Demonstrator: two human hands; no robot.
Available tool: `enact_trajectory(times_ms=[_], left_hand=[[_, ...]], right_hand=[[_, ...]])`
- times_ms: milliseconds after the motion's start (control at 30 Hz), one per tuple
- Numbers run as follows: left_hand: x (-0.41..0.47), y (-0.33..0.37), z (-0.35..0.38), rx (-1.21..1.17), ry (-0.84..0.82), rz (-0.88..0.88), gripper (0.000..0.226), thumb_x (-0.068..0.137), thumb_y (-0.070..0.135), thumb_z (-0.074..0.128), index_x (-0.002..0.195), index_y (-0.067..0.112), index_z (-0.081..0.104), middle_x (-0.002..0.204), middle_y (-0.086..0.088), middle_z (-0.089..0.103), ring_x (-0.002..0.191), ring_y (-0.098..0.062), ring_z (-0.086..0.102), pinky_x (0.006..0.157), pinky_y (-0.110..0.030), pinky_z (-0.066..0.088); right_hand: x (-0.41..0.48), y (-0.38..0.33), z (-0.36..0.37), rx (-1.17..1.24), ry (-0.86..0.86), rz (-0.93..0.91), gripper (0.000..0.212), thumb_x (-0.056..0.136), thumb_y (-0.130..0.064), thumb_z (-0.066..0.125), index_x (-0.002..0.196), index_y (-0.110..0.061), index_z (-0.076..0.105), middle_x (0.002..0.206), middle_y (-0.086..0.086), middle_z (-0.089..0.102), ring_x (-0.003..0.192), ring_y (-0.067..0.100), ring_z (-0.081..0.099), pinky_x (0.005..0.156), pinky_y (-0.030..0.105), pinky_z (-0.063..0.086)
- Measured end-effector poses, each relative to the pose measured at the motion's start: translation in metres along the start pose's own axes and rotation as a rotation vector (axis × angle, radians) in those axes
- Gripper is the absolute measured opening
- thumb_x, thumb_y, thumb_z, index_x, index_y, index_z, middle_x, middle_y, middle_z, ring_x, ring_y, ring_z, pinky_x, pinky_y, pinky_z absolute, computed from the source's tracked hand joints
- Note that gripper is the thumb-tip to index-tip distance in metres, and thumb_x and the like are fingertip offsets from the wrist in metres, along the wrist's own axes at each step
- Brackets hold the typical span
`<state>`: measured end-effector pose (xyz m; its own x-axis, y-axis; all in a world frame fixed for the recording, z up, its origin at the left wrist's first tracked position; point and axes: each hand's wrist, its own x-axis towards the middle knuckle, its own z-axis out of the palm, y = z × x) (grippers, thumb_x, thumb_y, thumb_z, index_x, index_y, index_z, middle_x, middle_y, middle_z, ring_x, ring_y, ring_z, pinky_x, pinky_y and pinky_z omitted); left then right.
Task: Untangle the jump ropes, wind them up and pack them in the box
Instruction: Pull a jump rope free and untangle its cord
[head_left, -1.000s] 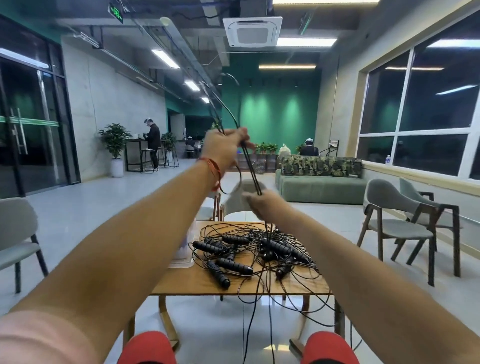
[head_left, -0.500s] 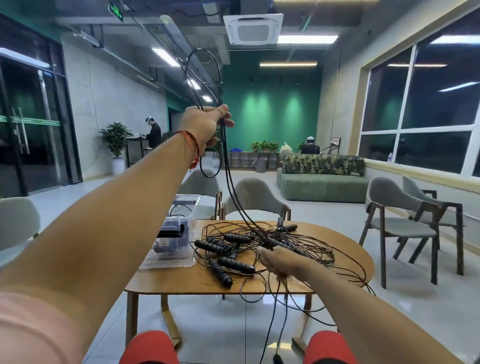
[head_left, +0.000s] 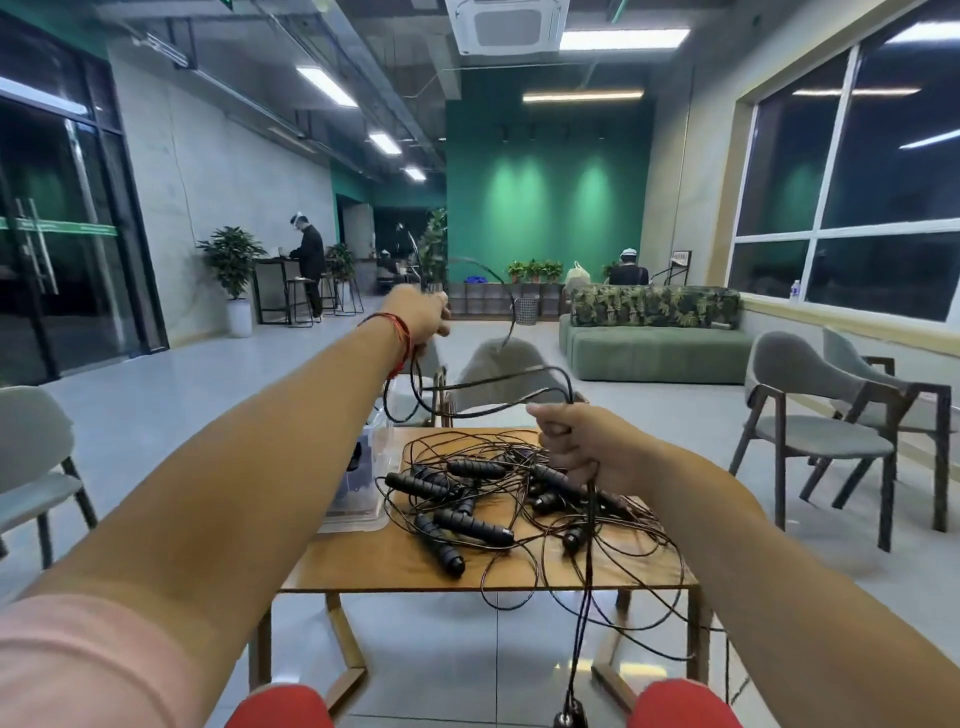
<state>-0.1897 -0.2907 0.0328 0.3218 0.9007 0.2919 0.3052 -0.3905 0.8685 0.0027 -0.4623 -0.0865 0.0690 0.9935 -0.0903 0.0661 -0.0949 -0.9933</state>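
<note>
Progress: early. Left grip (head_left: 418, 314) and right grip (head_left: 576, 441) closed on one thin black cord (head_left: 498, 379); tangled black-handled jump ropes (head_left: 472, 526) heaped on wooden worktop (head_left: 374, 566), unwound, unboxed.

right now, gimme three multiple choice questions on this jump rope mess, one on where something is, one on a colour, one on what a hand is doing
1. Where is the clear box? A under the table; B on the table, left of the rope tangle; C on the table, right of the tangle.
2. What colour are the rope handles? A red; B white; C black.
3. What is the right hand doing? A gripping a cord; B lying flat on the table; C holding the box.
Answers: B, the box sits at the table's left edge; C, every visible handle is black; A, its fingers curl round a cord above the tangle.
</note>
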Motion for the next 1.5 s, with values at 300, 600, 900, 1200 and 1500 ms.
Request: enact_trajectory(times_ms=[300,600,900,1200,1500], left_hand=[[0.106,-0.068,0.056,-0.085,-0.218,-0.255,0.016,0.099,0.013,0.054,0.086,0.013,0.063,0.070,-0.004,0.056,0.054,-0.014,0.045,0.047,-0.024,0.044],[0.255,-0.058,0.070,-0.697,-0.223,-0.255,0.061,0.096,0.058,0.057,0.140,0.015,0.054,0.133,-0.014,0.052,0.116,-0.029,0.062,0.077,-0.047,0.064],[0.310,-0.194,0.127,0.227,-0.197,0.023,0.056,0.110,0.014,0.042,0.165,0.012,0.029,0.162,-0.011,0.044,0.146,-0.029,0.044,0.117,-0.029,0.031],[0.307,-0.182,0.153,0.470,-0.275,0.112,0.041,0.095,-0.003,0.044,0.120,0.017,0.070,0.124,-0.005,0.070,0.120,-0.026,0.063,0.101,-0.040,0.053],[0.076,-0.210,0.187,-0.202,-0.581,0.030,0.035,0.113,0.042,0.040,0.118,0.021,0.068,0.107,0.005,0.077,0.101,-0.010,0.072,0.095,-0.038,0.055]], right_hand=[[0.072,-0.077,-0.044,0.525,-0.099,-0.196,0.029,0.101,-0.037,0.057,0.078,-0.020,0.052,0.069,-0.009,0.023,0.050,0.005,0.019,0.036,0.018,0.015],[0.186,-0.167,-0.101,0.804,-0.040,-0.292,0.041,0.114,-0.032,0.042,0.075,-0.017,0.047,0.062,-0.009,0.025,0.040,0.004,0.025,0.029,0.017,0.018],[0.295,-0.085,-0.126,0.814,0.136,-0.153,0.040,0.114,-0.033,0.042,0.077,-0.020,0.044,0.061,-0.009,0.023,0.038,0.004,0.022,0.027,0.018,0.017],[0.317,-0.036,-0.129,0.730,0.157,-0.093,0.038,0.113,-0.035,0.046,0.077,-0.022,0.047,0.065,-0.009,0.022,0.042,0.004,0.020,0.030,0.018,0.015],[0.321,-0.027,-0.110,0.788,0.398,-0.247,0.030,0.114,-0.030,0.048,0.091,-0.015,0.059,0.063,-0.006,0.041,0.047,0.006,0.034,0.040,0.017,0.030]])
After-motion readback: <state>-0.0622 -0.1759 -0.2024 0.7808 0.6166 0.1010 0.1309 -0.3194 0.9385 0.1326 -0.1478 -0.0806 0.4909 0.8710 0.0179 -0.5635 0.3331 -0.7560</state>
